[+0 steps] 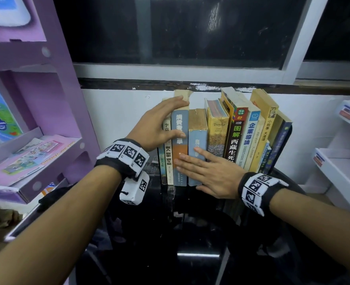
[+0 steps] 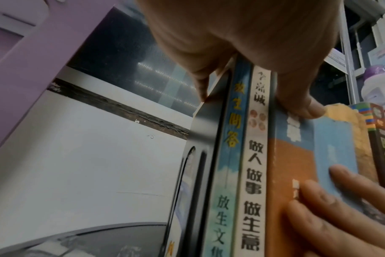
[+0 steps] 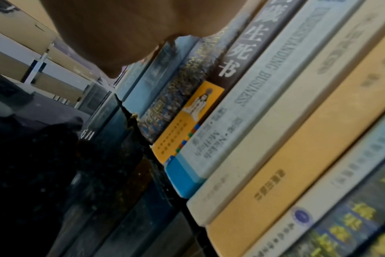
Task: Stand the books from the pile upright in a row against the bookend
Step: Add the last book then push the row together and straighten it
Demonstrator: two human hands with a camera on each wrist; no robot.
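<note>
Both hands are on the row now: the left hand (image 1: 159,124) clasps the left end, fingers curled over the top of the tall blue-and-orange paperback (image 1: 180,145) and thumb across its spine, while the right hand (image 1: 209,173) lies flat, fingers straight, pressing the spines of that book and the worn blue-and-tan volume (image 1: 197,147) back toward the wall. The whole row of upright books (image 1: 242,136) stands on the glossy black table (image 1: 190,233), running right to a dark navy book (image 1: 281,145) at the far end.

Where's the danger? The right-hand books are leaning (noticeably, tops tipped left), and if the left hand lets go before the end is braced, I'd judge the row could fan over leftward. That slick table won't help; bottoms could slide out.

Hard to read: a black metal bookend (image 2: 200,156) shows only in the left wrist view, flat against the thin blue-spined book (image 2: 229,156) at the left end. Whether another support stands at the right end, I can't tell. No pile is in sight, so whether any books remain is unclear. Right wrist view is blurred and partly blocked by the palm.
</note>
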